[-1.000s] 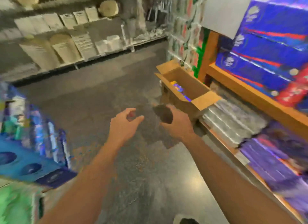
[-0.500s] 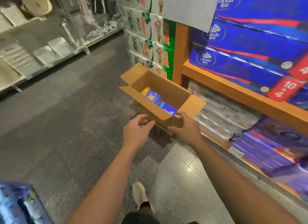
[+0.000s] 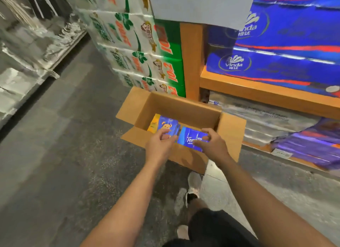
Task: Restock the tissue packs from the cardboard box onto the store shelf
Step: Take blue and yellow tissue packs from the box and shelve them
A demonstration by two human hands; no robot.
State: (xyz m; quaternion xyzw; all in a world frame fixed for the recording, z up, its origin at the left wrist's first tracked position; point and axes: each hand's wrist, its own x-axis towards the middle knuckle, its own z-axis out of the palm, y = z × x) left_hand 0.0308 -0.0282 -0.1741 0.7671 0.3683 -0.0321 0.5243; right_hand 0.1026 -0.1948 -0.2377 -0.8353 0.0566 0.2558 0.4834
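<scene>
Tissue packs sit inside the cardboard box, low at its bottom. Blue pack with white lettering lies at the box's near-right; glossy film, flat rectangular. Cartoon pack, blue with a yellow edge, lies just left of it, touching or nearly so. Rest of the box bottom is bare brown card.

Right hand reaches into the box, fingers curled over the blue pack's far edge, thumb on its near side, pinching it. Left hand sits at the box's near-left wall, fingers curled at the cartoon pack's near end; whether it truly grips, cannot tell.

Box is plain brown corrugated, four flaps folded out, standing on the floor, which is dark speckled and smooth.

Right of the box: orange wooden shelf. Upper level holds big blue bundles in shiny wrap with red stripes. Lower level, beside the box, holds clear-wrapped white packs, and purple packs farther right.

Behind the box: stack of white-and-green cartons.

Near side of the box: a light shoe on the floor.
</scene>
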